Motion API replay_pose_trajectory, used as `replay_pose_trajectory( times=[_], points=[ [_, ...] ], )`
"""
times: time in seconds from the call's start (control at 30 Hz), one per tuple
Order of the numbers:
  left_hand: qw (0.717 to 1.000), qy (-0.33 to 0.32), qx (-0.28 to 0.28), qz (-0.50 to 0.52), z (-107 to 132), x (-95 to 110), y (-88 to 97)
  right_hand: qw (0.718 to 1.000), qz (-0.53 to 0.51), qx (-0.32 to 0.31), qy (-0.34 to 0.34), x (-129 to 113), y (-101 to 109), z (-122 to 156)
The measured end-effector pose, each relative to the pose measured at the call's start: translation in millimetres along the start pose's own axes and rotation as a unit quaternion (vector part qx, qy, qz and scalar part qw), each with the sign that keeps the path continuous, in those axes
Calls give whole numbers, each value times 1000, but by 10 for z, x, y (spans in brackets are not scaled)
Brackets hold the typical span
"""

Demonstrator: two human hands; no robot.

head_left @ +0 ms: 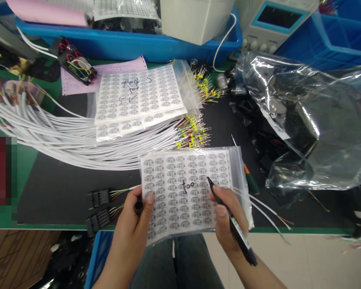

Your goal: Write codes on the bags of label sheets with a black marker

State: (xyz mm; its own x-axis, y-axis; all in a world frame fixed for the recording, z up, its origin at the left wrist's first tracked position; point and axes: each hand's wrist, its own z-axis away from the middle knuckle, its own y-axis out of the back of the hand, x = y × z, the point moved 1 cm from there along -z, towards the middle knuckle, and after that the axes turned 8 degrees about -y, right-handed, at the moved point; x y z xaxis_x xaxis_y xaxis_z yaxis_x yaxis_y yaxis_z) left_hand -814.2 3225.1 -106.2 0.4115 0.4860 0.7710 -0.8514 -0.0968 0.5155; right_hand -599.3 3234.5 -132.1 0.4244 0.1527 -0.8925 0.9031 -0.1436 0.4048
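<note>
My left hand (134, 218) is closed on the left edge of a clear plastic bag (243, 192) of printed label sheets (185, 208), with a black marker cap (138, 207) tucked between thumb and fingers. "500" is handwritten on the front. A black marker (233, 224) is gripped in my right hand (228, 216), its tip over the labels just right of the writing. Behind lies a second stack of bagged label sheets (156, 90), also with handwriting, resting on a bundle of white cables (78, 140) with yellow-tagged stripped ends.
Two black connectors (100, 198) lie left of my hand. At the right are an orange-and-green screwdriver (251, 180) and a large clear plastic bag (333, 128). Along the back stand a blue bin (114, 46) and a device with a screen (279, 18). Pink paper (122, 68) lies behind.
</note>
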Motion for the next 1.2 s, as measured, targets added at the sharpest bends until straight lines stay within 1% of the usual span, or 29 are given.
replay_pose_trajectory(
  times=[0.1,0.17,0.23,0.33,0.4,0.47,0.53,0.7,0.87,0.93,1.07,1.13,1.2],
  points=[
    [999,1,-43,-20,-32,-68,4,1000,-7,-2,-5,-9,16,7],
    [998,-11,-54,-34,-70,-106,28,1000,0,-8,-17,-40,32,16],
    [997,-29,-53,-46,-100,-126,51,999,11,-19,-50,-90,36,15],
    [996,-58,-41,-57,-106,-143,54,995,-6,-4,-100,-180,-3,-36],
    [995,-78,-17,-66,-89,-162,30,993,-40,9,-112,-223,-61,-107],
    [992,-94,12,-80,-67,-188,-9,990,-63,1,-122,-231,-128,-187],
    [989,-101,35,-98,-51,-222,-49,989,-63,-2,-133,-206,-180,-253],
    [983,-120,73,-119,-41,-298,-97,991,-57,12,-117,-134,-213,-330],
    [977,-151,86,-123,-36,-284,-93,995,-55,-20,-81,-159,-176,-406],
    [972,-180,84,-126,-37,-268,-85,994,-67,-45,-77,-179,-155,-444],
    [955,-265,56,-120,-56,-264,-63,991,-80,-95,-58,-223,-135,-519],
    [950,-286,48,-119,-68,-267,-55,990,-68,-110,-60,-237,-150,-547],
    [947,-292,48,-122,-75,-262,-52,989,-62,-109,-83,-238,-179,-561]
  ],
)
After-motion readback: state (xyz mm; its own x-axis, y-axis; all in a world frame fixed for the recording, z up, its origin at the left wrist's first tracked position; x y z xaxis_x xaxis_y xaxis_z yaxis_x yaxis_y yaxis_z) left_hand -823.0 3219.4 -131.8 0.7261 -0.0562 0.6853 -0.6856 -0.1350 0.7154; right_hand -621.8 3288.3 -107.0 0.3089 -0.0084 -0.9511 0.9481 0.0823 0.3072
